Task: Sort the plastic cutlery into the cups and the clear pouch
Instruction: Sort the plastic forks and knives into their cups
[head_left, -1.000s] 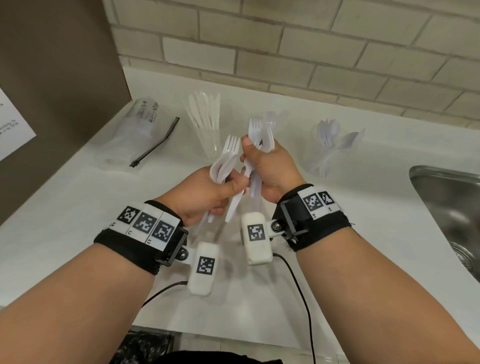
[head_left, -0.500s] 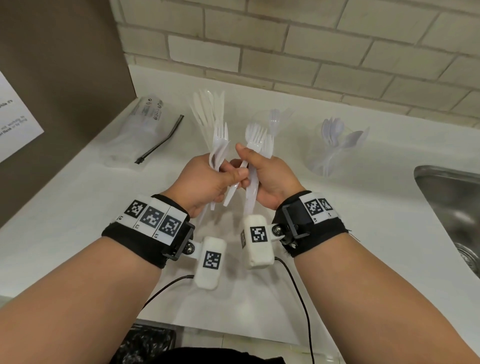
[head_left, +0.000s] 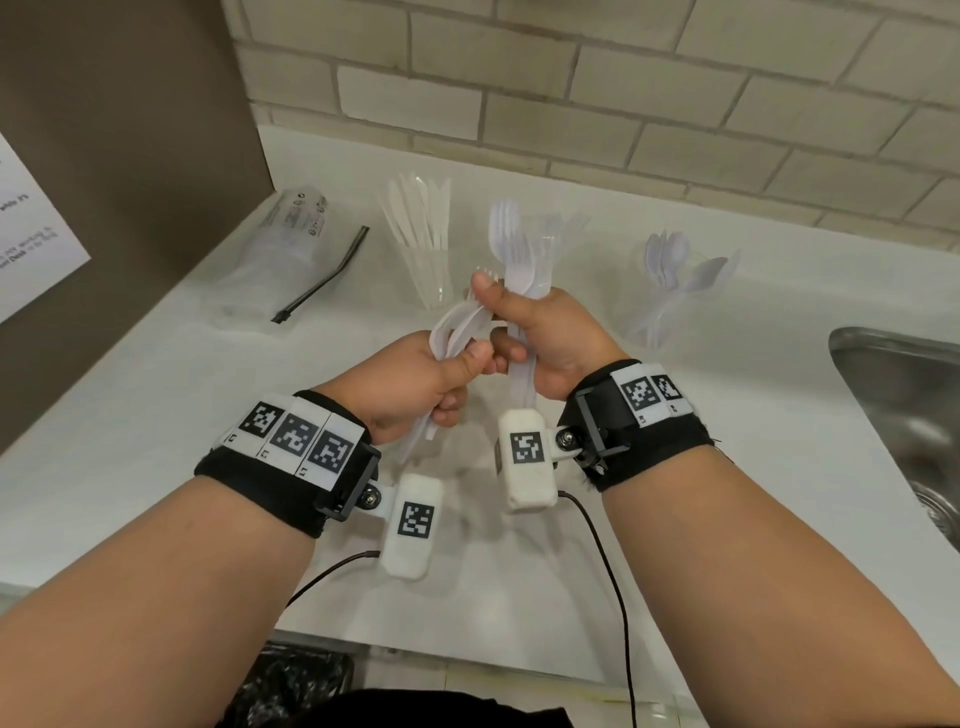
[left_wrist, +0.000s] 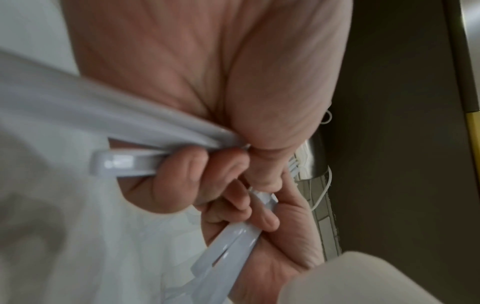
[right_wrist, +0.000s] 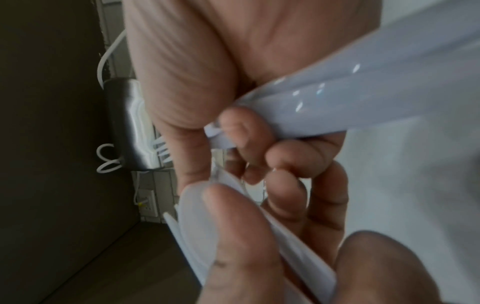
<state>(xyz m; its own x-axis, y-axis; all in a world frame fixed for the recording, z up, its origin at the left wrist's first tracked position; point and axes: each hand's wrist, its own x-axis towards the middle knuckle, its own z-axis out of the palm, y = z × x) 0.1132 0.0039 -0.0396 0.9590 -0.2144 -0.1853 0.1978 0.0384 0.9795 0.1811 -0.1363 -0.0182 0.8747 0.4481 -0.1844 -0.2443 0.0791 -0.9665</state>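
Two hands meet above the middle of the counter (head_left: 727, 415). The left hand (head_left: 415, 384) grips a bundle of white cutlery (head_left: 457, 332); the right hand (head_left: 545, 338) holds upright forks (head_left: 514, 260). Three cups (head_left: 431, 270) and the clear pouch (head_left: 280, 249) stay near the back edge.

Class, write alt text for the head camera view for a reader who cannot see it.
Two hands meet over a white counter: the left hand grips a bundle of white plastic cutlery, the right hand grips forks. Behind stand three clear cups of cutlery and a clear pouch.
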